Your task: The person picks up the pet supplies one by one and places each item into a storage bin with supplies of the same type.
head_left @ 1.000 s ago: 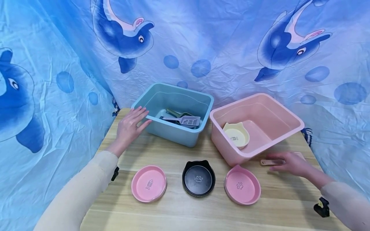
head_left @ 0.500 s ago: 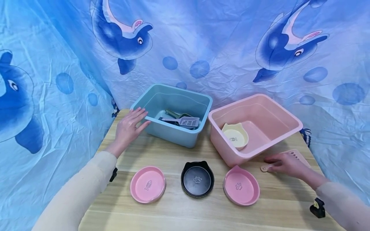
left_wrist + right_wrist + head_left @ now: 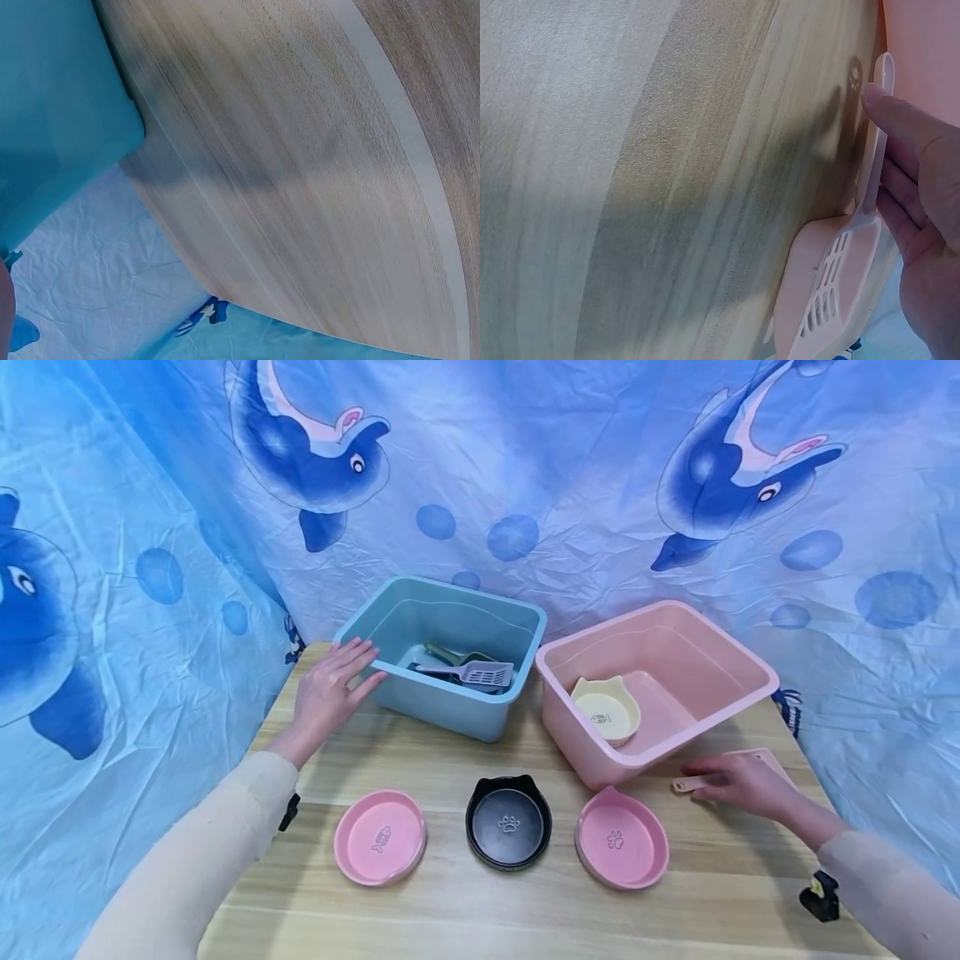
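My right hand (image 3: 738,785) pinches the handle of a pale pink slotted litter scoop (image 3: 832,277) between thumb and fingers, right of the pink bin. The right wrist view shows the scoop tilted over the wooden table, with the handle's shadow beside it. My left hand (image 3: 330,689), its fingers fairly straight, rests on the near left rim of the blue bin (image 3: 450,706). Inside that bin lie a lilac slotted scoop (image 3: 480,673), a green scoop (image 3: 450,653) and something dark partly hidden under them. The left wrist view has only a sliver of hand at its left edge.
In the pink bin (image 3: 697,727) sits a cream cat-eared bowl (image 3: 611,714). Along the table's (image 3: 450,927) front stand a pink bowl (image 3: 381,839), a black cat-eared bowl (image 3: 508,827) and another pink bowl (image 3: 622,843). A dolphin-print curtain (image 3: 480,460) surrounds the table.
The pale pink scoop in my right hand has turned, its slotted face showing more half a second ago and less now. My left hand stays on the blue bin's rim. The view shifts slightly.
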`<action>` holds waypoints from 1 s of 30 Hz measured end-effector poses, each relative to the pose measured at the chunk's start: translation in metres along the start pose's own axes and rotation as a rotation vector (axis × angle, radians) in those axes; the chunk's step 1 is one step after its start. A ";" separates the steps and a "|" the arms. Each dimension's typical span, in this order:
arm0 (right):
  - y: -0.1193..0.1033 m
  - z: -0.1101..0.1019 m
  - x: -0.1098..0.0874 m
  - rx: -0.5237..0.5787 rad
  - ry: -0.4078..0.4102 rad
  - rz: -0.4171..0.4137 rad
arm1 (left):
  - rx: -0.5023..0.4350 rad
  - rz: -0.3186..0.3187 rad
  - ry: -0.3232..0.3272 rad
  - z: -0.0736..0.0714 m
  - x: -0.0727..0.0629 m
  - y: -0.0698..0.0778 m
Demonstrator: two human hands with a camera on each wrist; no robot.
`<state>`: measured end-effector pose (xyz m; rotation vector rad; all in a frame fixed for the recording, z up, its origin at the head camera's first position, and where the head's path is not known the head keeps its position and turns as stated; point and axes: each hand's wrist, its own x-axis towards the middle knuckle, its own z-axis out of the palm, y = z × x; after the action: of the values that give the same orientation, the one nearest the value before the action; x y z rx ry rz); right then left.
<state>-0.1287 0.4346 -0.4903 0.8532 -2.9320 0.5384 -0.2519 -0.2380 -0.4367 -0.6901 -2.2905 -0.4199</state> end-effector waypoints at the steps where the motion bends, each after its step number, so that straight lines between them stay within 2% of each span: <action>1: 0.000 0.000 0.001 0.005 -0.008 0.002 | 0.001 0.000 -0.001 0.000 0.000 0.000; 9: -0.001 0.002 0.004 0.055 -0.078 0.068 | -0.003 -0.003 -0.011 0.000 0.000 -0.001; 17: -0.001 0.003 0.000 0.004 0.013 -0.015 | -0.001 -0.007 -0.020 -0.001 0.001 -0.001; 23: -0.010 -0.004 -0.006 0.049 -0.011 0.110 | 0.006 -0.008 -0.021 0.000 0.001 -0.002; 30: -0.024 -0.019 -0.017 0.247 0.004 0.237 | 0.009 -0.004 -0.021 0.000 0.000 -0.002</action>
<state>-0.1026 0.4312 -0.4672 0.5190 -3.0239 0.9303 -0.2531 -0.2395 -0.4367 -0.6891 -2.3128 -0.4057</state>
